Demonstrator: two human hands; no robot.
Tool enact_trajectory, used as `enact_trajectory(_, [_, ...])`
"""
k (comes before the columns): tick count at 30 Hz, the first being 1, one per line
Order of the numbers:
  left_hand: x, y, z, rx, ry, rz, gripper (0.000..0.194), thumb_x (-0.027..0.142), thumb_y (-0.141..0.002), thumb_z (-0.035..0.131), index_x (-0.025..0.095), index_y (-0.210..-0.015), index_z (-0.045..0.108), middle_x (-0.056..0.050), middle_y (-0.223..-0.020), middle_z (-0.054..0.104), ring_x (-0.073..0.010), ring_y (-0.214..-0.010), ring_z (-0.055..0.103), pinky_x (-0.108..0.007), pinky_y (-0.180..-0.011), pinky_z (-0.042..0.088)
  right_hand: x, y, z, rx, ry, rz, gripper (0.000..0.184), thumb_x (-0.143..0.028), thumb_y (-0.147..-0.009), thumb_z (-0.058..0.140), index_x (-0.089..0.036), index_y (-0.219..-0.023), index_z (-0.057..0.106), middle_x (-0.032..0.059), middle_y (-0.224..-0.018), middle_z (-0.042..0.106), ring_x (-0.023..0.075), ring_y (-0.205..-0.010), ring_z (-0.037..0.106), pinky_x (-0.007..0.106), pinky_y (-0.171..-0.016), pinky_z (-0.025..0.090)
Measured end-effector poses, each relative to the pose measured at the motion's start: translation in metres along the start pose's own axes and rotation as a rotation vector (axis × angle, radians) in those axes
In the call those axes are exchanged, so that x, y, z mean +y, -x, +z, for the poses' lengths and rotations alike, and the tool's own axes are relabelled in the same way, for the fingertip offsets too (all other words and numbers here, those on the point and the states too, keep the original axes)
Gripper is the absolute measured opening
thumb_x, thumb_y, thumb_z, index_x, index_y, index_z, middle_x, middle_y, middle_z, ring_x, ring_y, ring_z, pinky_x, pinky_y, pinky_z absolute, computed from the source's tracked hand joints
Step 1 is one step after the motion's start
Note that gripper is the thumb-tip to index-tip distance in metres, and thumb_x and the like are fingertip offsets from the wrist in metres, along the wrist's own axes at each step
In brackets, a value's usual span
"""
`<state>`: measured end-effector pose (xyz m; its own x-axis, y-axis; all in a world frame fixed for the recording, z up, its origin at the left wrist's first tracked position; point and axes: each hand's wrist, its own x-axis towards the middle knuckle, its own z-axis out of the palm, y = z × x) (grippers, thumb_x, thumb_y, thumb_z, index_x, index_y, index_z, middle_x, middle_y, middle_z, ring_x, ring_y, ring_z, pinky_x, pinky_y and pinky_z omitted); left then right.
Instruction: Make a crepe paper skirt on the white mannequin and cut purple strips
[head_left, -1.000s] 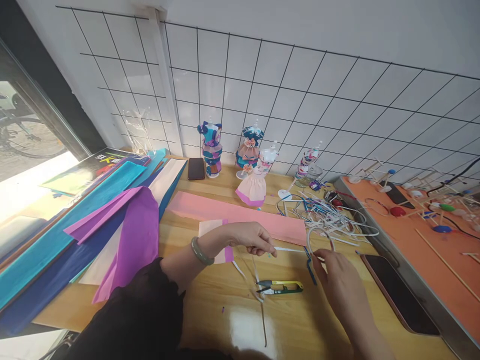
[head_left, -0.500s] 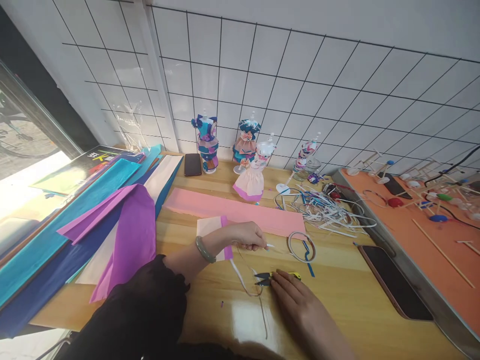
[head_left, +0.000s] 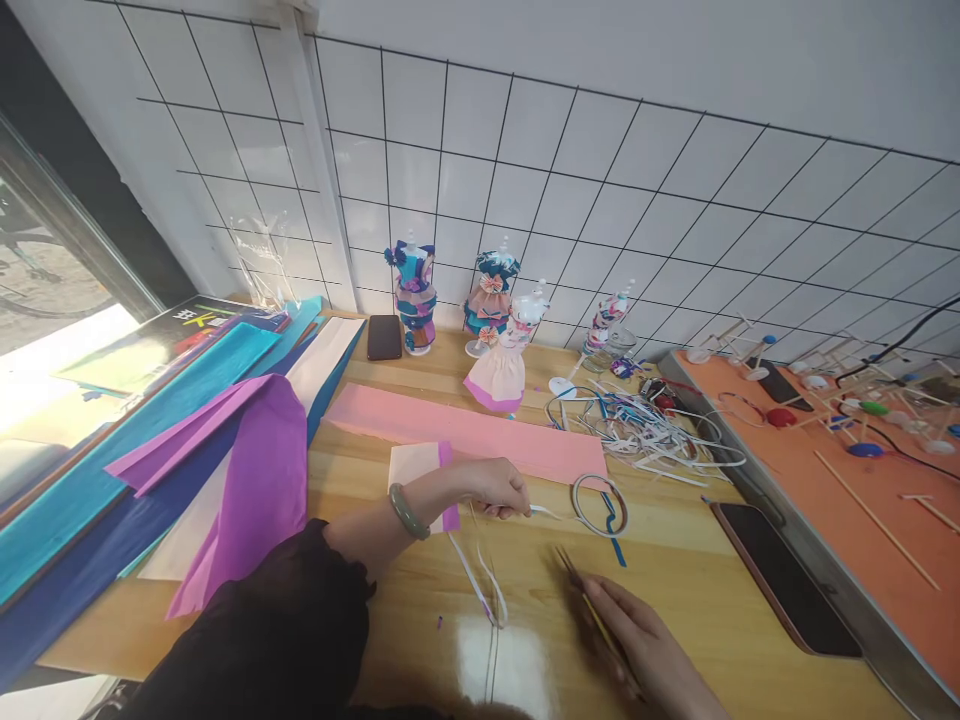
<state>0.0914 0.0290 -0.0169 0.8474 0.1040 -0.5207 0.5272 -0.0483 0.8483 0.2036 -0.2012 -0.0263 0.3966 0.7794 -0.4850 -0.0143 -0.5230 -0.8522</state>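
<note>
White tape (head_left: 545,512) sits pinched in the left hand's (head_left: 499,488) curled fingers. The right hand (head_left: 637,630) grips yellow-handled snips (head_left: 598,618).

Back wall: white wall (head_left: 465,150) with a thin black grid.
Left corner: crumpled clear plastic bag (head_left: 262,262); printed dark-covered flat item (head_left: 196,320).
Outside, left: bicycle wheel (head_left: 37,275), partly visible.
Wooden tabletop, rear: small dark rectangular phone (head_left: 384,338), lying flat.
Wooden tabletop, right: large black-screened phone (head_left: 786,578), pinkish rim.
Orange surface: pale stick-built models (head_left: 739,340); long thin wooden stick (head_left: 874,517); red rounded piece (head_left: 781,417); blue oval piece (head_left: 865,451).
</note>
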Motion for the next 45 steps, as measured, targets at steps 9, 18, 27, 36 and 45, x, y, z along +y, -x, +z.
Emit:
enact_trajectory(9, [0.003,0.003,0.001,-0.010,-0.019,0.032,0.018,0.033,-0.066,0.064,0.016,-0.066,0.059,0.005,-0.049,0.050,-0.0058,-0.040,0.041,-0.020,-0.040,0.026,-0.026,-0.022,0.025,-0.183,-0.699,0.298,0.035,-0.044,-0.073,0.067,-0.016,-0.092,0.058,-0.0088,-0.056,0.040,-0.0034,-0.032,0.023,0.008,-0.028,0.012])
enact_trajectory(18, [0.002,0.003,0.001,-0.025,-0.011,0.054,0.015,0.029,-0.068,0.062,0.015,-0.063,0.058,0.004,-0.047,0.050,-0.0060,-0.040,0.042,-0.020,-0.042,0.029,-0.029,-0.036,0.034,-0.119,-0.682,0.172,0.034,-0.042,-0.070,0.070,-0.015,-0.087,0.058,-0.0105,-0.051,0.038,-0.0030,-0.032,0.020,0.009,-0.029,0.015])
enact_trajectory(27, [0.034,0.045,-0.022,0.105,0.077,0.114,0.014,0.028,-0.072,0.059,0.014,-0.074,0.061,0.005,-0.049,0.052,-0.0041,-0.040,0.041,-0.019,-0.041,0.028,-0.007,-0.029,0.026,0.186,0.588,-0.521,0.031,-0.042,-0.084,0.049,-0.019,-0.102,0.062,0.0091,-0.090,0.068,0.0213,-0.076,0.065,0.030,-0.062,0.051])
enact_trajectory(36, [0.054,0.086,-0.034,0.200,0.404,0.493,0.025,0.034,-0.076,0.063,0.011,-0.081,0.058,-0.001,-0.065,0.060,-0.0068,-0.054,0.056,-0.023,-0.057,0.045,-0.036,-0.016,0.047,-0.063,0.660,-0.855,0.047,-0.028,-0.085,0.050,-0.022,-0.131,0.043,0.0147,-0.134,0.048,0.0240,-0.125,0.044,0.044,-0.098,0.041])
enact_trajectory(45, [0.051,0.117,-0.068,0.637,0.713,0.906,0.020,0.027,-0.076,0.064,0.011,-0.086,0.059,0.002,-0.066,0.055,-0.0044,-0.057,0.052,-0.018,-0.055,0.042,-0.089,-0.004,0.037,-0.347,0.217,-0.441,0.023,-0.042,-0.086,0.050,-0.020,-0.084,0.059,0.0020,-0.071,0.061,0.0154,-0.072,0.060,0.028,-0.069,0.048])
